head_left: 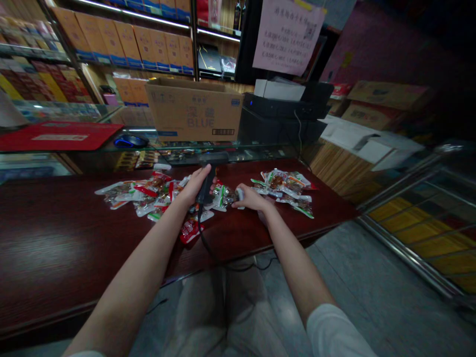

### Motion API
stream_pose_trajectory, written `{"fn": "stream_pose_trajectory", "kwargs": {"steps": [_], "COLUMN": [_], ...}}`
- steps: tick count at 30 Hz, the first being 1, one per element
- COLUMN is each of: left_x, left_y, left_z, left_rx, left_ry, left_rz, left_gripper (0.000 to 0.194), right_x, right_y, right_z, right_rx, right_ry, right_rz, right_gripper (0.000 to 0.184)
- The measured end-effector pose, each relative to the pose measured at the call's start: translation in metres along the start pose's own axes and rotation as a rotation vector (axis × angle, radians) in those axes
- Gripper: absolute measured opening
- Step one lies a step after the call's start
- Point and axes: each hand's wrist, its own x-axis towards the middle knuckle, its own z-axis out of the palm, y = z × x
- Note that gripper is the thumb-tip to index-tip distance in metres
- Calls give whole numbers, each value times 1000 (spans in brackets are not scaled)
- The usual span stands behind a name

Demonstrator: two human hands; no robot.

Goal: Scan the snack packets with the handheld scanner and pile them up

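Observation:
My left hand (193, 186) is wrapped round the handle of a black corded barcode scanner (207, 184), its head pointing away from me. My right hand (250, 197) pinches the edge of a clear snack packet (223, 197) with green and white print, just right of the scanner. A loose heap of small snack packets (148, 194) spreads to the left, partly behind my left hand. One red packet (191, 231) lies nearest the front edge. Beyond my right hand sits a second group of packets (285, 183). The scanner's cable hangs down over the table edge.
All this lies on a dark red wooden table (55, 243). Behind it, a glass counter carries a cardboard box (197, 116), a blue-lit mouse (130, 141), a red mat (59, 136) and a black machine (286, 106). A metal rack (401, 248) stands at the right.

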Motion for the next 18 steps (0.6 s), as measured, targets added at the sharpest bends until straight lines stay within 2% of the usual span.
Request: {"fn": "stream_pose_trajectory", "kwargs": {"steps": [4, 6, 10, 13, 18], "left_x": [-2, -5, -8, -8, -8], "left_y": [2, 5, 5, -2, -14], "left_z": [3, 8, 17, 23, 31], "left_rx": [23, 42, 69, 52, 108], "left_ry": [-4, -10, -42, -105, -174], "left_rz": [-29, -65, -109, -130, -197], "left_gripper": [50, 49, 49, 54, 56], "right_x": [7, 6, 0, -5, -7], "right_y": [6, 13, 27, 31, 27], "right_z": [-13, -22, -31, -31, -27], "right_rx": [316, 404, 192, 29, -35], "right_ry": [214, 356, 623, 691, 685], "right_rz": [37, 62, 34, 15, 43], "right_gripper": [52, 57, 54, 49, 51]}}
